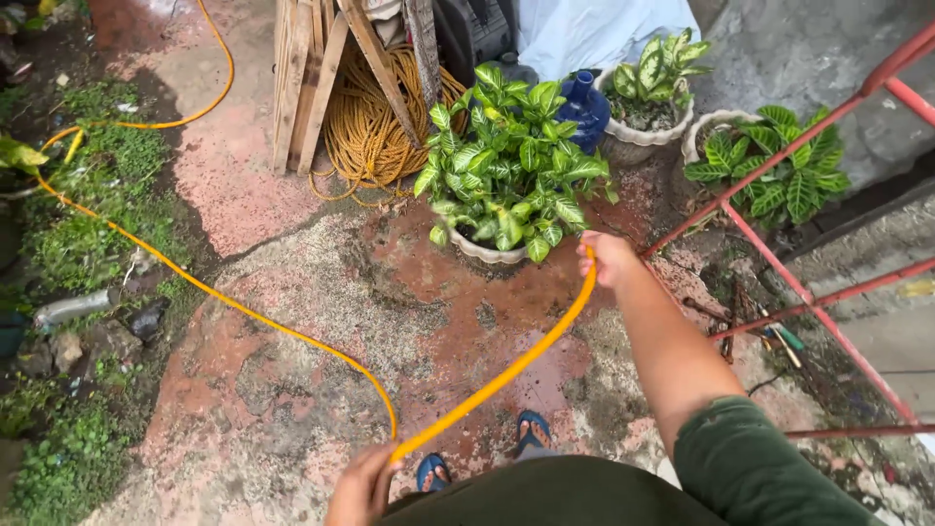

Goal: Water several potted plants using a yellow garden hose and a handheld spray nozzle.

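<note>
Yellow hose (506,370) gripped by both hands.
Right hand (609,258) closes round its hidden nozzle end; left hand (365,487), partly cut off, clasps it.

Coil of yellow rope (375,131) is lying far centre, under wooden planks (307,68) leaning over it. Blue jug (585,107) is sitting behind it to the right, beside a grey bag (472,34). Red metal frame (808,253) is standing right. Grass patch (93,195) is growing left, grey bottle (73,309) lying in it.
</note>
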